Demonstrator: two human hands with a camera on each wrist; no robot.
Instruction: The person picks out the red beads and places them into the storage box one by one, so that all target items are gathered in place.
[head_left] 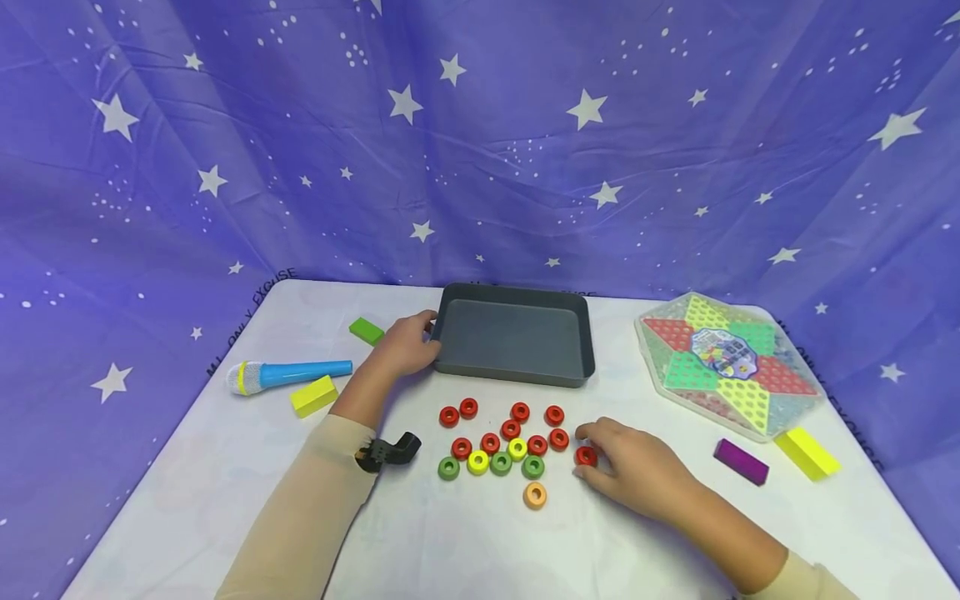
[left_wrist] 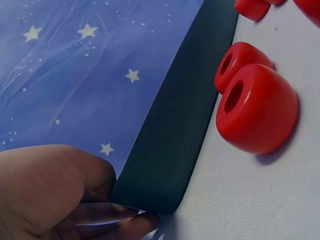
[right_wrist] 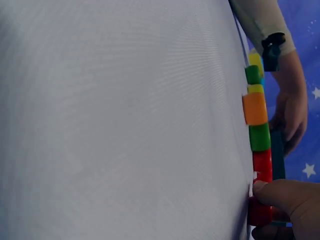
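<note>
A dark grey tray (head_left: 514, 337) lies at the back of the table. My left hand (head_left: 408, 343) holds its left side; in the left wrist view the thumb and fingers meet the tray's corner (left_wrist: 150, 195). Several red ring-shaped beads (head_left: 511, 429) lie in front of the tray, with green beads (head_left: 501, 463), yellow beads (head_left: 477, 462) and one orange bead (head_left: 535, 496) nearer me. My right hand (head_left: 637, 467) pinches a red bead (head_left: 586, 456) at the group's right end, between thumb and fingers. In the right wrist view the thumb partly covers the red beads.
On the left lie a blue toy microphone (head_left: 292, 375), a yellow block (head_left: 313, 397) and a green block (head_left: 367, 331). At right are a hexagonal star-patterned game board (head_left: 727, 358), a purple block (head_left: 741, 462) and a yellow block (head_left: 807, 454). A starry purple cloth (head_left: 510, 150) hangs behind the table.
</note>
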